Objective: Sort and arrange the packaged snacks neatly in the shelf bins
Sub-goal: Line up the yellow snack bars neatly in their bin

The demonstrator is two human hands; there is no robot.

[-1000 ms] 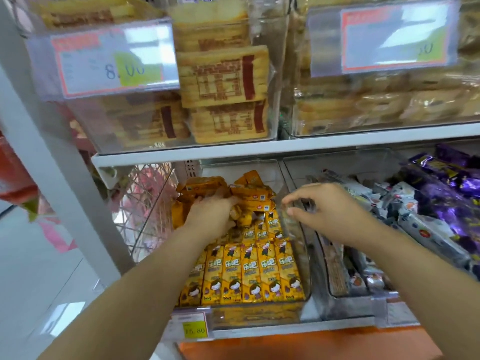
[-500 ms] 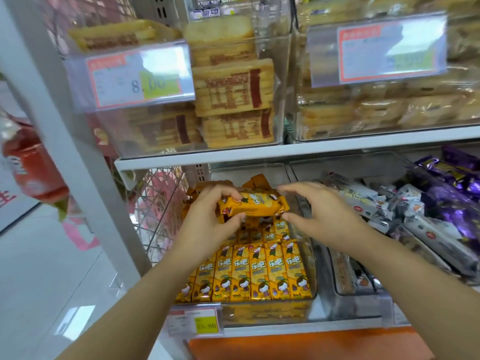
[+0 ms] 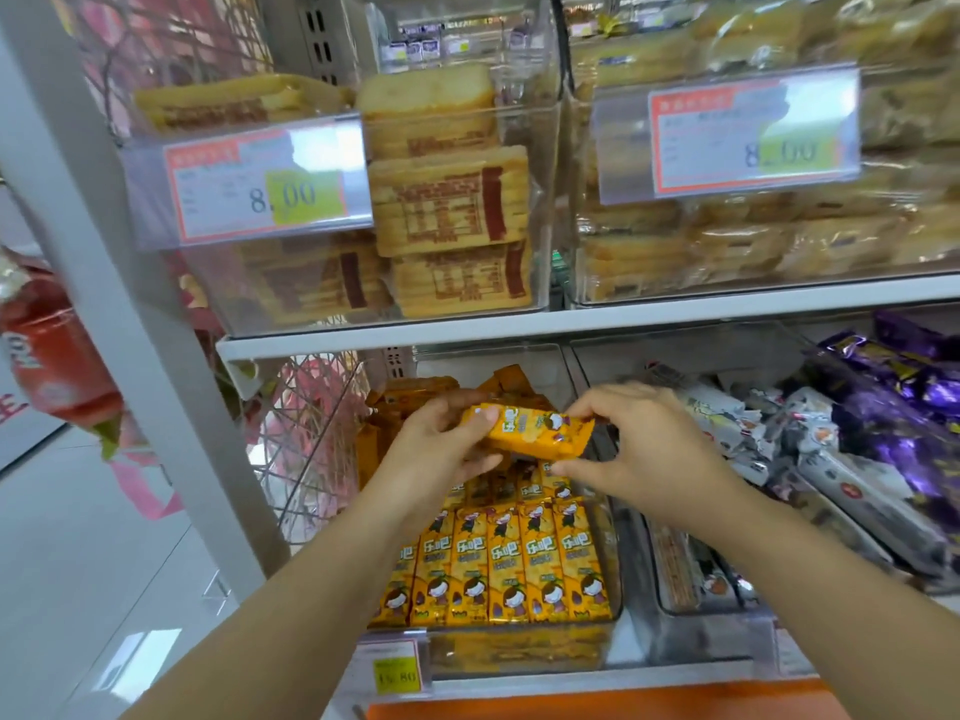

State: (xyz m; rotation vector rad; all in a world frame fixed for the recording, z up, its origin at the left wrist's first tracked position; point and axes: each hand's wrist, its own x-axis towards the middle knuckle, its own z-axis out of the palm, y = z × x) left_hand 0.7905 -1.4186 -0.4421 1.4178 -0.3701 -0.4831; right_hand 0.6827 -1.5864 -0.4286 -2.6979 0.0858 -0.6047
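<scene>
A: Now, where does the snack pack (image 3: 535, 433) sit?
B: Crosswise between both hands, held over the clear bin (image 3: 615, 574). The left hand (image 3: 436, 454) grips its left end, thumb across the printed face, the other fingers (image 3: 452, 402) curled behind it. The right hand (image 3: 644, 449) pinches the right end, forefinger on the top edge and thumb beneath.

A: Hidden or unclear?
B: The back of the pack is behind the left fingers. Below the fingers, the hands and the pack cover the far rows in the bin. Only the near row (image 3: 506, 563), upright and side by side, reads clearly. Behind the fingers lie heaped loose orange packs (image 3: 410, 389); I cannot count them. The price tag (image 3: 397, 667) under the bin is blurred. Both forearms are cut off at the bottom of the frame.

A: Edges and room?
B: The shelf board (image 3: 571, 322) passes close above the fingers. The bin wall stands just right of the right thumb. Past it are white wrapped packs (image 3: 727, 423) and purple packs (image 3: 893, 407), cut off at the right edge. Left of the left fingers stand a wire basket (image 3: 306, 444) and the shelf upright (image 3: 135, 324). There is open air toward the person, over the near row.
</scene>
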